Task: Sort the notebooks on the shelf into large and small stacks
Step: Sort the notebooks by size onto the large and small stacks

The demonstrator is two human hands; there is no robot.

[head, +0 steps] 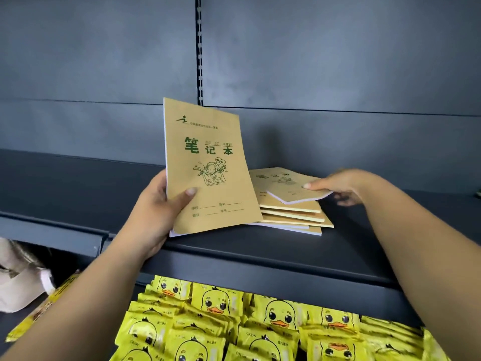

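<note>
Hands sort: left hand [156,204] clamps large tan paper notebook [208,165] upright for sizing; right hand [343,186] pinches small tan notebook [294,188] off mixed pile [294,217].

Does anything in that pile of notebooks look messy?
Yes. The stack of notebooks on the shelf is fanned out with uneven edges, and the top small notebook sits crooked under the right hand.

Two hands are in view, the left hand [153,212] and the right hand [343,186]. One large notebook [208,168] stands upright in the left. One small notebook [294,190] tops the stack [294,217], with about five more under it by their edges. Yellow duck packets [281,313] below the shelf [260,256] number well over a dozen; too crowded to count exactly.
</note>
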